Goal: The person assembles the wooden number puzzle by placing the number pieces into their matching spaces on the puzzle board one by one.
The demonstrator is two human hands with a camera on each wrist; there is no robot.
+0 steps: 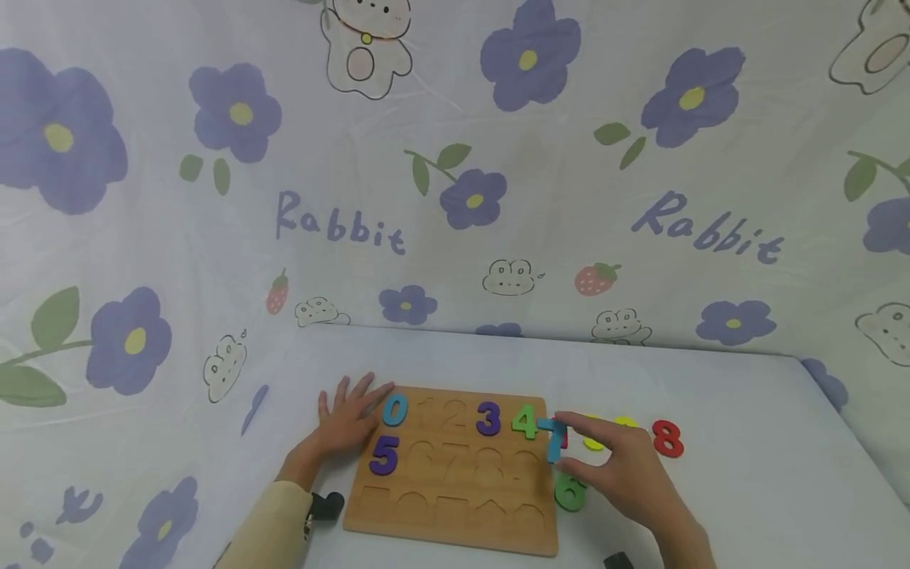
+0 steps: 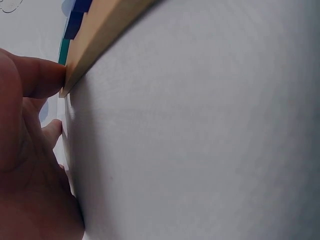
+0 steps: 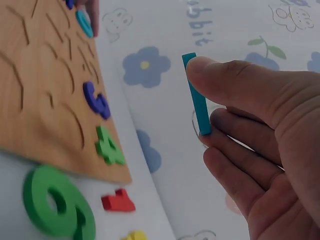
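One wooden number board (image 1: 455, 482) on white tabletop (image 1: 746, 474); flower-print cloth (image 1: 562, 174) behind.

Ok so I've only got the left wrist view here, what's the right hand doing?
Observer: The right hand pinches a blue piece that looks like a 7.
Operator: And which numbers sit toward the right end of the top row on the board?
Observer: A purple 3 and a green 4.
Operator: Anything red lying off the board?
Observer: Yes, a red 8 lies on the table, right of the board.
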